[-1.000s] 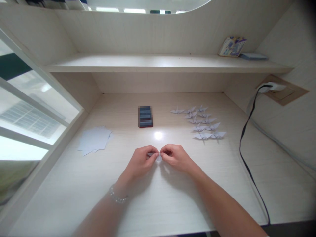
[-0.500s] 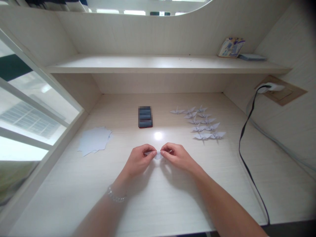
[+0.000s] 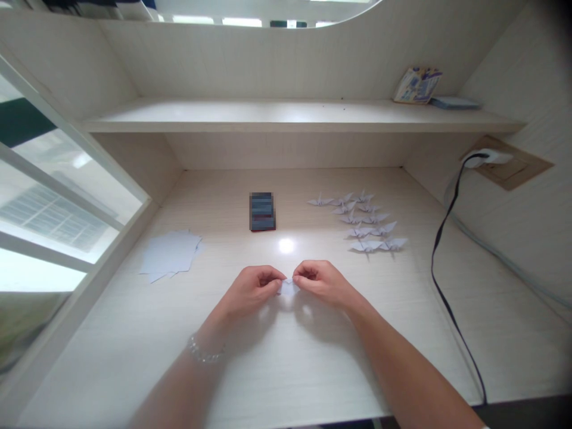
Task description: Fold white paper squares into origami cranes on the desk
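A small folded piece of white paper [image 3: 287,287] is held just above the desk, pinched from both sides. My left hand [image 3: 257,288], with a bracelet [image 3: 205,350] at the wrist, grips its left edge between thumb and forefinger. On the right edge, the thumb and fingertips of my right hand [image 3: 320,282] are closed. The fingers hide part of the folds. Several finished paper cranes [image 3: 367,245] stand in rows beyond my right hand. To the left lies a loose stack of white paper sheets [image 3: 170,253].
A dark phone-like object with a blurred screen [image 3: 262,211] lies beyond my hands. A black cable [image 3: 440,238] runs from the wall socket [image 3: 509,162] down the desk's right side. Above the desk, a shelf [image 3: 268,113] carries a small colourful packet [image 3: 417,85].
The folded paper has turned so that more of its face shows between my fingertips. My left hand has shifted slightly down; the cranes and sheets stay put.
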Tool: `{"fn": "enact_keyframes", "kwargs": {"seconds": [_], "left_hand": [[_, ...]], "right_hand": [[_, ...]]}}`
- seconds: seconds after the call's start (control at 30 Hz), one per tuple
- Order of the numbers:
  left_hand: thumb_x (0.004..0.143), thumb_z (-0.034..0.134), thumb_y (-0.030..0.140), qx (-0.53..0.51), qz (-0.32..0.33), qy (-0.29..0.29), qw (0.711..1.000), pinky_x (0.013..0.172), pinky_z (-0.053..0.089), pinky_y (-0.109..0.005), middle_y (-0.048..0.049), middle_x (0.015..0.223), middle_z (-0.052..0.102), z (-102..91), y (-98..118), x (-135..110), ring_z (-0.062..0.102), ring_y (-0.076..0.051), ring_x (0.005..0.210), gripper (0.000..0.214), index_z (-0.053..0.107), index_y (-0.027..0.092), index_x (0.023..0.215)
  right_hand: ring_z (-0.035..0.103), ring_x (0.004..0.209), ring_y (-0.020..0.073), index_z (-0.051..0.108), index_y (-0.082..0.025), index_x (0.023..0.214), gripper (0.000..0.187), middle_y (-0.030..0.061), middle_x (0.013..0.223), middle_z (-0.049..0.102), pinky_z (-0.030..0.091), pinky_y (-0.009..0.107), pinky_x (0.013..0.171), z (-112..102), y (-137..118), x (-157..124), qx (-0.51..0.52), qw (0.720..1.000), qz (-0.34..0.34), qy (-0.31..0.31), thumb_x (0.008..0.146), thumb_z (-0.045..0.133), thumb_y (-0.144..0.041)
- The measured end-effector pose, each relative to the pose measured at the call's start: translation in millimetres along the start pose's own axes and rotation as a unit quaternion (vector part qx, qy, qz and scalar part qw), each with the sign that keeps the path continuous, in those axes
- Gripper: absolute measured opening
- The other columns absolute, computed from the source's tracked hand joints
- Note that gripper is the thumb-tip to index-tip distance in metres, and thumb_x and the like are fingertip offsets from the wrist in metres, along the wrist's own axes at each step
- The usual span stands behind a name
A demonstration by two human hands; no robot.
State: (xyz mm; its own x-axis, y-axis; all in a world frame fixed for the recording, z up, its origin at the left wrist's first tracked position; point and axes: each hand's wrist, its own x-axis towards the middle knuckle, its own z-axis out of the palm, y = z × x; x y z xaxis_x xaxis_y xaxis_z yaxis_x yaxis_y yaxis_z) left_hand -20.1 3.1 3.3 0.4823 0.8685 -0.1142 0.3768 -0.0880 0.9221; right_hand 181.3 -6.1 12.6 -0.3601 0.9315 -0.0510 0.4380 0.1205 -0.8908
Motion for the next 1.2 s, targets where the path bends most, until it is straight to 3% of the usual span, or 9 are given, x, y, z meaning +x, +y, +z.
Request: {"fn": "enact_keyframes", "kwargs": {"seconds": [0.3, 0.5, 0.8, 0.9, 1.0, 1.13, 1.2], "left_hand": [[0.078, 0.052, 0.026, -0.021, 0.001, 0.084, 0.996, 0.06, 0.044, -0.024, -0.0045, 0.078, 0.067, -1.8, -1.5, 2.9, 0.059, -0.015, 0.069, 0.017, 0.066, 0.017, 0.083], [0.079, 0.055, 0.035, -0.006, 0.019, 0.067, 0.998, 0.06, 0.044, -0.024, -0.0054, 0.075, 0.067, 6.6, 2.2, 4.7, 0.058, -0.016, 0.068, 0.022, 0.066, 0.016, 0.079], [0.079, 0.055, 0.031, 0.036, 0.027, 0.047, 0.998, 0.062, 0.044, -0.024, -0.0038, 0.074, 0.068, 3.6, 3.8, 2.6, 0.059, -0.016, 0.069, 0.019, 0.067, 0.017, 0.076], [0.079, 0.056, 0.034, -0.019, 0.011, 0.075, 0.997, 0.062, 0.045, -0.025, -0.0056, 0.079, 0.067, 5.9, 1.3, 3.8, 0.059, -0.016, 0.071, 0.021, 0.067, 0.016, 0.082], [0.076, 0.062, 0.035, -0.105, -0.011, 0.12, 0.987, 0.062, 0.046, -0.025, -0.0058, 0.082, 0.067, 9.7, -0.9, 5.8, 0.06, -0.016, 0.071, 0.027, 0.064, 0.016, 0.094], [0.074, 0.066, 0.034, -0.159, -0.007, 0.088, 0.983, 0.067, 0.047, -0.026, -0.0068, 0.083, 0.067, 15.1, -2.0, 8.1, 0.06, -0.016, 0.075, 0.023, 0.064, 0.014, 0.084], [0.074, 0.066, 0.033, -0.163, -0.009, 0.105, 0.981, 0.069, 0.047, -0.026, -0.0067, 0.083, 0.067, 16.0, -3.3, 9.0, 0.06, -0.016, 0.076, 0.022, 0.064, 0.013, 0.083]], "right_hand": [[0.05, 0.059, 0.0113, 0.064, -0.016, 0.071, 0.015, -0.0001, 0.065, 0.06, 0.035, 0.021, 0.052, -4.0, -0.4, -0.2, 0.01, 0.999, 0.013, 0.033, 0.077, 0.051, -0.021], [0.053, 0.061, 0.0124, 0.067, -0.016, 0.075, 0.017, 0.0012, 0.068, 0.064, 0.038, 0.022, 0.056, 1.3, 2.2, 1.4, 0.018, 0.999, 0.018, 0.033, 0.076, 0.05, -0.019], [0.058, 0.071, 0.0137, 0.068, -0.017, 0.081, 0.017, 0.0024, 0.078, 0.068, 0.042, 0.023, 0.062, 0.9, -1.8, -0.4, 0.022, 1.0, 0.006, 0.006, 0.078, 0.051, -0.019], [0.055, 0.063, 0.0123, 0.065, -0.016, 0.076, 0.015, 0.001, 0.069, 0.064, 0.039, 0.022, 0.057, 6.2, -2.5, -0.2, 0.017, 1.0, 0.0, 0.008, 0.079, 0.053, -0.025], [0.054, 0.065, 0.0126, 0.063, -0.016, 0.075, 0.017, 0.0018, 0.071, 0.063, 0.04, 0.023, 0.058, 13.8, 1.4, 2.7, 0.071, 0.995, 0.01, 0.063, 0.081, 0.053, -0.027], [0.056, 0.069, 0.0143, 0.064, -0.015, 0.079, 0.019, 0.0035, 0.075, 0.063, 0.043, 0.024, 0.062, 22.8, 6.0, 6.2, 0.143, 0.984, 0.014, 0.108, 0.081, 0.054, -0.032], [0.057, 0.071, 0.0149, 0.064, -0.015, 0.08, 0.019, 0.004, 0.077, 0.064, 0.044, 0.025, 0.063, 24.5, 5.9, 6.3, 0.145, 0.983, 0.015, 0.115, 0.081, 0.055, -0.032]]}}
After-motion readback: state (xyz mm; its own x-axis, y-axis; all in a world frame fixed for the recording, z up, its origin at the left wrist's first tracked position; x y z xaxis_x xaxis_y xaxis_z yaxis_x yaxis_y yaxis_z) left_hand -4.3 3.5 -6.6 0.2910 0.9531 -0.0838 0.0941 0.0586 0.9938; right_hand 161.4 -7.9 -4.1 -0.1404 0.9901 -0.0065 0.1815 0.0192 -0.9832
